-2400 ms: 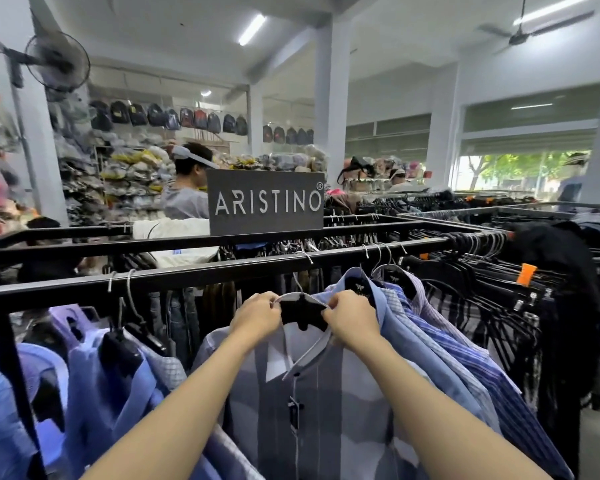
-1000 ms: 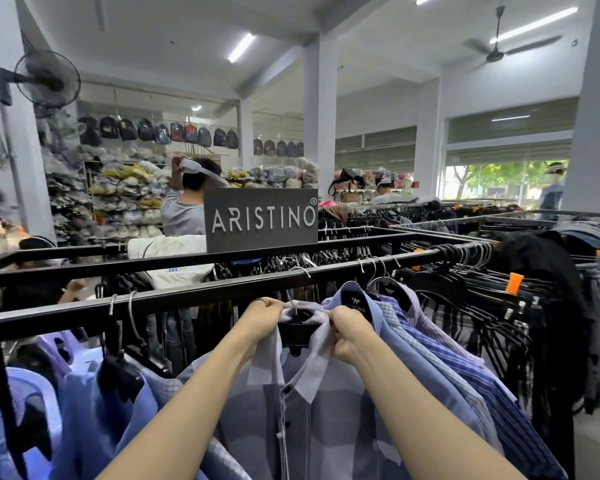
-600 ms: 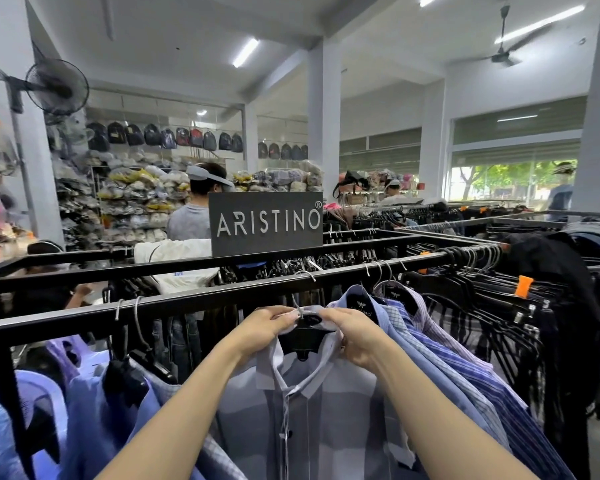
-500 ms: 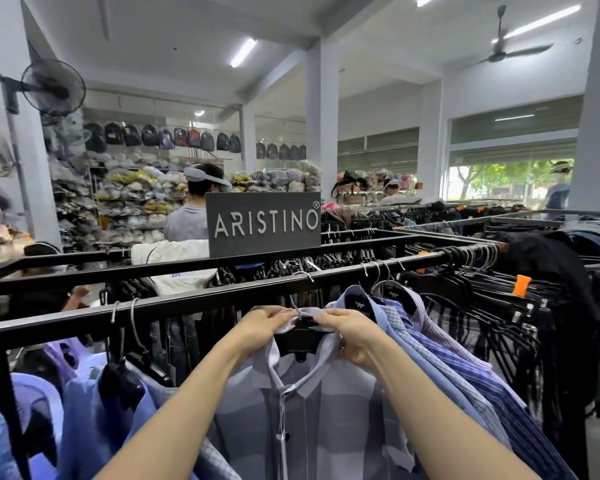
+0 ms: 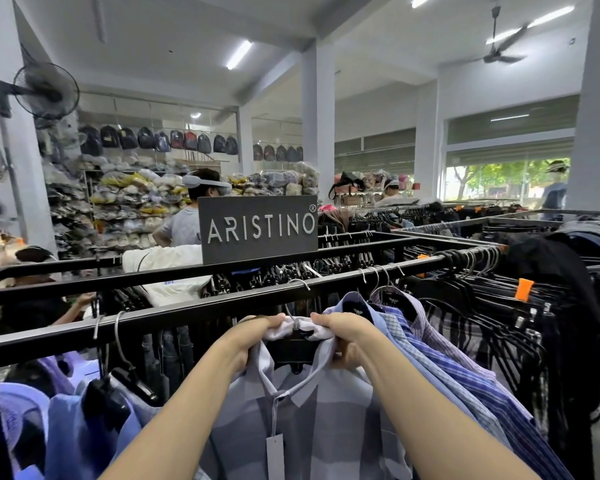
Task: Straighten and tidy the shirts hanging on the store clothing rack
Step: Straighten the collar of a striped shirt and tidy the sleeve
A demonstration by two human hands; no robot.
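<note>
At the lower centre of the frame hangs a grey-and-white banded button-up shirt (image 5: 312,420) on a black plastic hanger (image 5: 293,351), whose metal hook reaches up to the black metal rack rail (image 5: 194,311) running across the middle. The left hand (image 5: 253,336) is closed on the left side of the shirt's white collar, bunching the cloth at the top of the hanger. The right hand (image 5: 342,336) grips the right side of the collar in the same way, fingers curled over it; the two hands sit close together, with the hook rising between them. A pale paper price tag (image 5: 274,457) dangles down the shirt front at the bottom edge. Just right of it hang blue striped and checked shirts (image 5: 440,368), pressed together. At lower left hangs a plain blue shirt (image 5: 73,427), perhaps touching the grey one. A dark grey "ARISTINO" sign (image 5: 258,228) stands above the rack at centre.
</note>
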